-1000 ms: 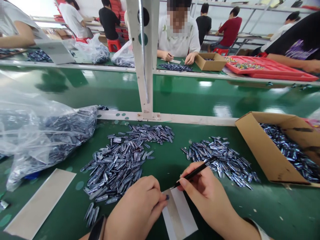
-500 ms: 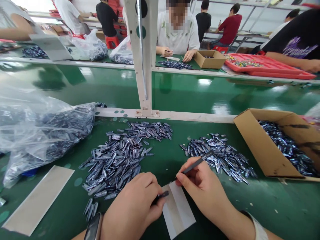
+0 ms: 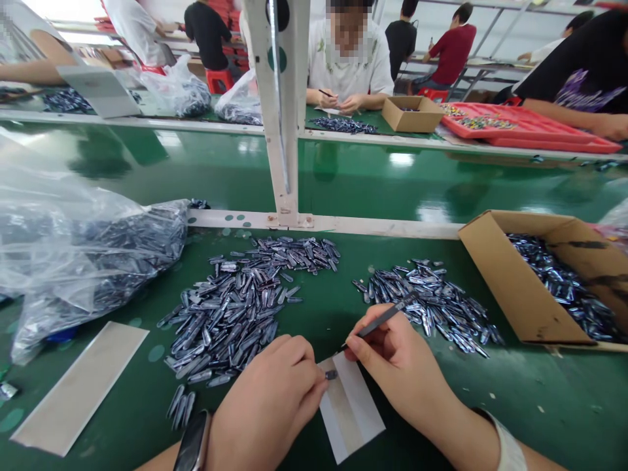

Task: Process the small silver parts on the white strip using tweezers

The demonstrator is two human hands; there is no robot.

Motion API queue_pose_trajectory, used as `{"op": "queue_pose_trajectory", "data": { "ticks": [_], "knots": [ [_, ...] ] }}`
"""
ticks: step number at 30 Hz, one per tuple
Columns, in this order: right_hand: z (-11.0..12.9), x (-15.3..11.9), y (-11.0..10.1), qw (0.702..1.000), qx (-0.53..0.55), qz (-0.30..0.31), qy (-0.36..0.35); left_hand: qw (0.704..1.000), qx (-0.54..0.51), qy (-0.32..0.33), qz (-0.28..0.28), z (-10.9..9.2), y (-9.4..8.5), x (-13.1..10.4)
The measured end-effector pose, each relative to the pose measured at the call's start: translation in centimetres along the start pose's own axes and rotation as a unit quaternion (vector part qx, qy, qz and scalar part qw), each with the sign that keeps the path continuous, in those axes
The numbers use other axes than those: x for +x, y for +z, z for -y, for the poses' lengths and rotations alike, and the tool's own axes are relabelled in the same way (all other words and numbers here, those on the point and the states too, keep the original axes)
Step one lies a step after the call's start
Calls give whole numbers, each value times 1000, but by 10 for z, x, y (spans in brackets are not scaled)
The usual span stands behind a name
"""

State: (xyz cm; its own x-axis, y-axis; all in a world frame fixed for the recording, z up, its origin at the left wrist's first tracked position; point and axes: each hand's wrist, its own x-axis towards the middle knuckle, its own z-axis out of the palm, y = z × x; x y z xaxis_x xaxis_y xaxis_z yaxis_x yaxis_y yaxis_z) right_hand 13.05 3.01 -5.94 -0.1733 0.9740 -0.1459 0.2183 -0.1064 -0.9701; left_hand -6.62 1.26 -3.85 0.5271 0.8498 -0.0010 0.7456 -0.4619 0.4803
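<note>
Both hands [image 3: 338, 386] barely shifted

your left hand [image 3: 267, 409] now pinches the small dark piece [image 3: 331, 375] shorter at the fingertips than half a second ago, its tip over the white strip [image 3: 350, 409]. your right hand [image 3: 392, 366] brings the black tweezers [image 3: 380, 318] closer, their point just at 1 o'clock of the piece. the person across now has both hands together.
</note>
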Motion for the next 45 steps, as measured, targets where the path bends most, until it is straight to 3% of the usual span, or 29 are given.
{"op": "queue_pose_trajectory", "data": {
  "ticks": [16, 27, 32, 45],
  "knots": [
    [2, 1, 1, 1000, 5, -2, 3, 999, -9, -28, 30, -1, -1, 2],
    [7, 2, -5, 994, 92, -11, 50, 999, -33, -20, -5, 0, 1, 0],
    [6, -3, -1, 996, 70, 16, 49, 998, -44, -36, -13, -3, 3, -1],
    [3, -5, 2, 998, 46, 17, 34, 999, -38, -29, -21, -3, 3, 3]
  ]
}}
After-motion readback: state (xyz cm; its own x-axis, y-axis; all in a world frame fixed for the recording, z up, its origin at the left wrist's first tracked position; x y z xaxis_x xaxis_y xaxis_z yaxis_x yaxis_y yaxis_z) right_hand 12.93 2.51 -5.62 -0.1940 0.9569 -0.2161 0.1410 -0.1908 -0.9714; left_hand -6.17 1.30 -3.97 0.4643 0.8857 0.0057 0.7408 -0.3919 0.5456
